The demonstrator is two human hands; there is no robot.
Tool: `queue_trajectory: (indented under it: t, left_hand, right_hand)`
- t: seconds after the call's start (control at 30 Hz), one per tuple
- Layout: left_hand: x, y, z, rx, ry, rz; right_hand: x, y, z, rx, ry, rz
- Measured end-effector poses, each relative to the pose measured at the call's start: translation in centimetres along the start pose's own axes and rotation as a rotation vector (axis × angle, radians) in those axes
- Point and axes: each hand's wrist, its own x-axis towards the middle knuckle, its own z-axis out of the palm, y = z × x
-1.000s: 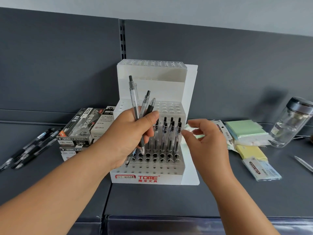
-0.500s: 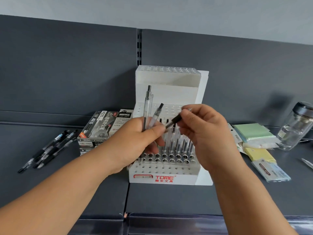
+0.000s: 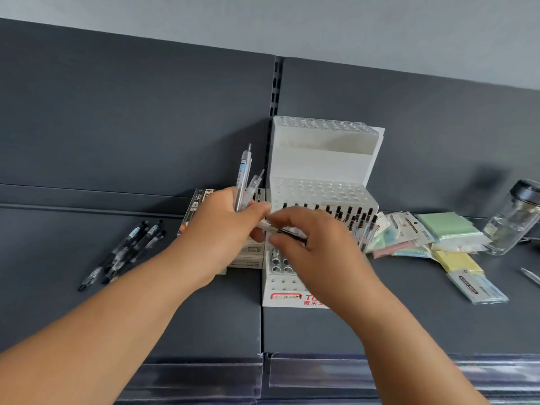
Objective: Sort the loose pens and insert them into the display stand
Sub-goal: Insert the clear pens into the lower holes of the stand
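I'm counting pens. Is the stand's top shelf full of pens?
No, the display stand has only empty holes on top.

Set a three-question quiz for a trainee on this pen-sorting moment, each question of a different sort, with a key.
1. True or false: the top tier of the display stand is full of pens.
2. The loose dark pens lie: A) on the shelf, left of the stand; B) in the glass jar; C) on the green pad.
3. Fill in: the left hand grips ___ clear pens upright, while the right hand pinches a single pen.
Key: 1 false; 2 A; 3 two.
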Motion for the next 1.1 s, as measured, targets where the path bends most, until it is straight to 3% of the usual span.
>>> queue_trajectory:
  t: [0.1,0.3,0.47,0.83,1.1]
  left_hand:
    - [-0.3,0.2,-0.3,-0.049,-0.037,0.003]
    - [0.1,-1.4,-2.1,-0.167,0.004,-0.076]
    - [0.0,-2.5,-2.7,-0.238,-0.057,-0.154]
    - [0.3,-3.6,-3.2,-0.215,-0.146,-0.234]
    - [-0.1,-4.0,-3.2,-0.247,-0.204,-0.193]
  right_hand:
    - [0.3,-0.7,1.6,0.114,0.031,0.017]
    - [0.9,0.3,1.1,0.495,0.114,0.349]
    - [1.8,0.3,1.3,0.71,0.285,0.356]
    - [1.5,1.4,3.3,0.492,0.393,0.309]
    - [0.2,3.4,5.7,0.335,0.292,0.419]
